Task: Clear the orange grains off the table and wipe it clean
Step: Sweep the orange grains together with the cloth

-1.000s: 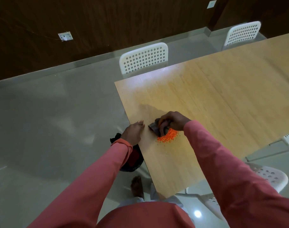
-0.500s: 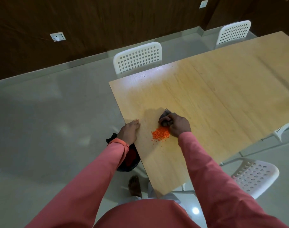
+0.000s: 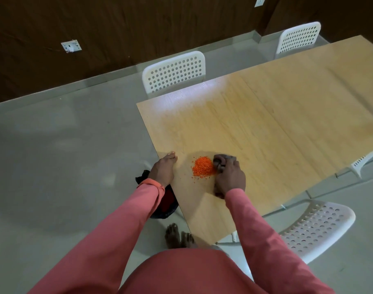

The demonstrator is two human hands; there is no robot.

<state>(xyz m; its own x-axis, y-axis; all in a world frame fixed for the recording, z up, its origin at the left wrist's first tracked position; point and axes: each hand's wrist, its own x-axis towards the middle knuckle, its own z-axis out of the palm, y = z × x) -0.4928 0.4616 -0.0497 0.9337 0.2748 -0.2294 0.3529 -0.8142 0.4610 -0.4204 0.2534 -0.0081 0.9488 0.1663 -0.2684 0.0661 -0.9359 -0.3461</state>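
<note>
A mound of orange grains point(image 3: 203, 166) is seen near the left edge of the wooden counter point(image 3: 266, 124). A dark cloth point(image 3: 220, 161) is clenched in the right hand point(image 3: 229, 179), fingers curled, just right of the mound. The left hand point(image 3: 163, 169) is laid flat at the counter edge, fingers straight, above a dark bag point(image 3: 166, 205) on the floor.

1. White perforated chair point(image 3: 174, 71), tucked at the far edge, well beyond the grip.
2. Second white perforated chair point(image 3: 298, 37), far right of the grip.
3. Third white perforated chair point(image 3: 317, 225), near side, right of the grip.
4. Dark bag point(image 3: 167, 203) on the grey floor point(image 3: 64, 155), left of and below the grip.
5. Wall socket point(image 3: 71, 46) on the dark wall point(image 3: 138, 22), far left.
</note>
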